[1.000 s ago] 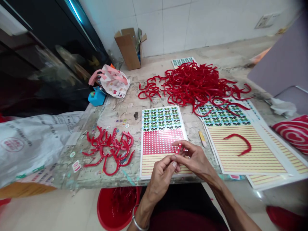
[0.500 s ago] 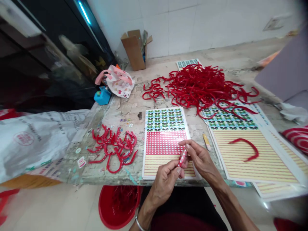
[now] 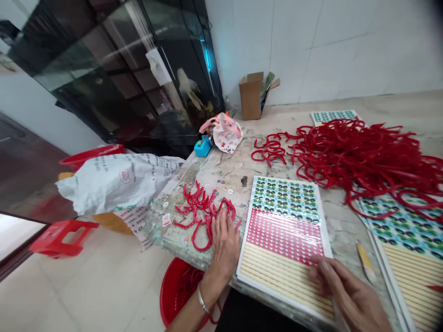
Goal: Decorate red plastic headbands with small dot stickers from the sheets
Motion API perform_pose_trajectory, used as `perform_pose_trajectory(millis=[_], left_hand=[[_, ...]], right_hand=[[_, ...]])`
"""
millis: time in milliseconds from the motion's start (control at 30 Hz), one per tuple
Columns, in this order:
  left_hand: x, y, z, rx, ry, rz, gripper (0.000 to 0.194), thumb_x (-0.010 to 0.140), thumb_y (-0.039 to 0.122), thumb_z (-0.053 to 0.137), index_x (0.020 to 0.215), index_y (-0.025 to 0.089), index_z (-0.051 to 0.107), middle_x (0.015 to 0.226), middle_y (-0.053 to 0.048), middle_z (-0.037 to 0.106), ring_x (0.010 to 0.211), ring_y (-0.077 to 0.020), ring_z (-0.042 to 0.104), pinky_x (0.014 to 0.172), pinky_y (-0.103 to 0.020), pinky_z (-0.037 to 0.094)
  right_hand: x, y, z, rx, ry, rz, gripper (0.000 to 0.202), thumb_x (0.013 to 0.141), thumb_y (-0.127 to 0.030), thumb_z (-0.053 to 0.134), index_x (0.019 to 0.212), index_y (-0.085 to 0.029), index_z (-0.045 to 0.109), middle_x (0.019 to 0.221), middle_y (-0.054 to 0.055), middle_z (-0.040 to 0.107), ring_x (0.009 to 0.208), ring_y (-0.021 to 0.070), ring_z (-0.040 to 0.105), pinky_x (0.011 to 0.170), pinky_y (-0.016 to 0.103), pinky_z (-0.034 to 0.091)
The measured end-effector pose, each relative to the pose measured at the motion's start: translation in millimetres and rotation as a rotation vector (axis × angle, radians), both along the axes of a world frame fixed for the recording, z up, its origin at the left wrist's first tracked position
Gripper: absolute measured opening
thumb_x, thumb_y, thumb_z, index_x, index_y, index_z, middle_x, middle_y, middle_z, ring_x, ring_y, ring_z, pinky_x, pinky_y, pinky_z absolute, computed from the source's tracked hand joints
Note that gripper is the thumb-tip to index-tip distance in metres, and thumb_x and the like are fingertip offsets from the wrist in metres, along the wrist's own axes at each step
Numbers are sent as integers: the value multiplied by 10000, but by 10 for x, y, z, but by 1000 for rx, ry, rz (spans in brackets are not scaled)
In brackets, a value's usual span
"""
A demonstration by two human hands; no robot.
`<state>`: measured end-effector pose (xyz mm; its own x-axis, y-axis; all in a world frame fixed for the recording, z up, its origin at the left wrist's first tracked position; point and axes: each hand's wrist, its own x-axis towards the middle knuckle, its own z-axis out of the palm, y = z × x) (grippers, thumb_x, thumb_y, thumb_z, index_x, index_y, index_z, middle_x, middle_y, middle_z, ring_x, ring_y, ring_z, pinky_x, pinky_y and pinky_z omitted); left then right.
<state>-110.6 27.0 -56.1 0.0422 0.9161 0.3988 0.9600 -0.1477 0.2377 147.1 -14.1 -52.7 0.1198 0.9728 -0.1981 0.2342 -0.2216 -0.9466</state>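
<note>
My left hand lies over the right side of a small pile of curved red strips, its fingers stretched out and close together. Whatever is under the palm is hidden. Over the lower right part of a sticker sheet is my right hand, thumb and fingers bent together. Anything between those fingertips cannot be made out. The sheet has green-and-blue pictures at the top, red rows with white hearts in the middle and yellow striped rows below.
A large heap of red strips covers the back right, partly over more sheets. A yellow-handled tool lies between the sheets. Behind stand a cardboard box and a patterned bag. Below the table edge is a red basin.
Both hands were together at a red strip with white hearts; now they are apart. The left has moved to the small pile, the right stays by the sheet. The view has turned left.
</note>
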Motion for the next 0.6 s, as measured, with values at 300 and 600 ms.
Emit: perform_pose_trajectory(millis=[300, 600], left_hand=[[-679, 505, -25, -78, 288, -99, 356, 837, 150, 404, 1147, 106, 573, 1317, -206, 474, 1265, -341, 356, 1031, -621, 128], [-21, 326, 379, -444, -1001, -151, 407, 830, 440, 480, 1217, 316, 492, 1395, 81, 412, 1295, -336, 299, 1077, -521, 233]], right_hand=[[-101, -163, 212, 90, 115, -125, 366, 806, -464, 538, 1053, -200, 597, 741, 57, 659, 584, 161, 572, 505, 264, 504], [1044, -74, 300, 269, -172, -599, 422, 836, -463, 473, 1145, -180, 519, 1031, 102, 602, 784, 178, 565, 611, 316, 513]])
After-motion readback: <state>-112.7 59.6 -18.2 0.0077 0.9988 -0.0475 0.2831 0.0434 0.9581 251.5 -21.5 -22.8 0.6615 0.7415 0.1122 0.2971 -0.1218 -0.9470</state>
